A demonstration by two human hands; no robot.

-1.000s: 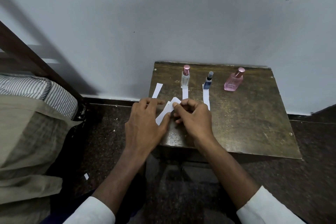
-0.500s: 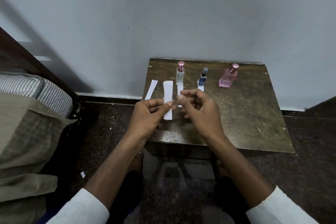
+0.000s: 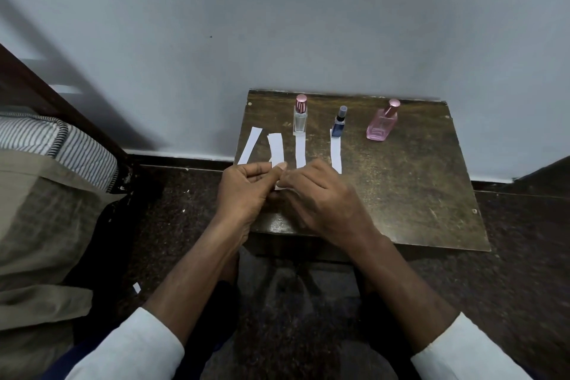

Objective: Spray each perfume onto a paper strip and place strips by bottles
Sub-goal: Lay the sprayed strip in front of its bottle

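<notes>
Three perfume bottles stand along the back of a small dark wooden table [image 3: 416, 194]: a clear one with a pink cap [image 3: 300, 116], a small blue one [image 3: 338, 123] and a pink one [image 3: 382, 121]. A white paper strip [image 3: 299, 149] lies in front of the clear bottle and another strip [image 3: 336, 154] in front of the blue bottle. A loose strip [image 3: 250, 146] lies at the table's left edge. My left hand [image 3: 246, 191] pinches an upright paper strip [image 3: 276, 149] between thumb and fingers. My right hand [image 3: 324, 197] touches the same strip's lower end with its fingertips.
A grey wall stands right behind the table. A bed with a striped mattress [image 3: 52, 139] and a khaki cover is at the left. The floor is dark stone, with a small paper scrap [image 3: 136, 287] on it.
Both hands lifted a strip from the table and now hold it upright nearer the table's front left. The fingers have closed in on its lower end.
</notes>
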